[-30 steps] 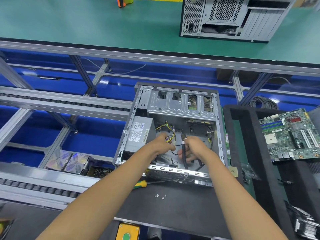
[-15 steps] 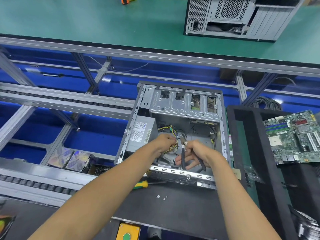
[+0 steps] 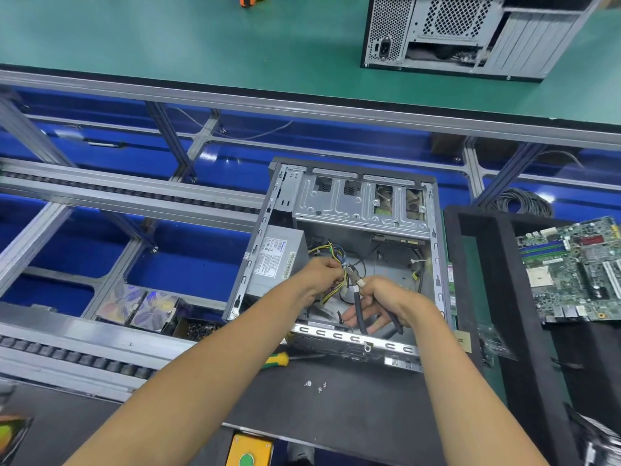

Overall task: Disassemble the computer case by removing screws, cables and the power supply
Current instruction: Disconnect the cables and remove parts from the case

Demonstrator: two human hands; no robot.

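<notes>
Case (image 3: 339, 210), lid off, lies at frame centre on a dark mat (image 3: 353, 408), the power supply (image 3: 274, 260) inside at its left. Left hand (image 3: 322, 274) grips a bundle of coloured wires (image 3: 331, 252); right hand (image 3: 383, 297) holds black-handled pliers (image 3: 359, 307). Loose screws (image 3: 316, 386) lie below.

Open grey computer case (image 3: 339, 210), power supply (image 3: 274, 260) and cables (image 3: 331, 252) inside.

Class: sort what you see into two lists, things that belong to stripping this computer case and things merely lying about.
In the job:
open case
power supply
cable bundle
cutters
left hand
right hand
loose screws
screwdriver

Lying about:
second case
motherboard
cable coil
</notes>
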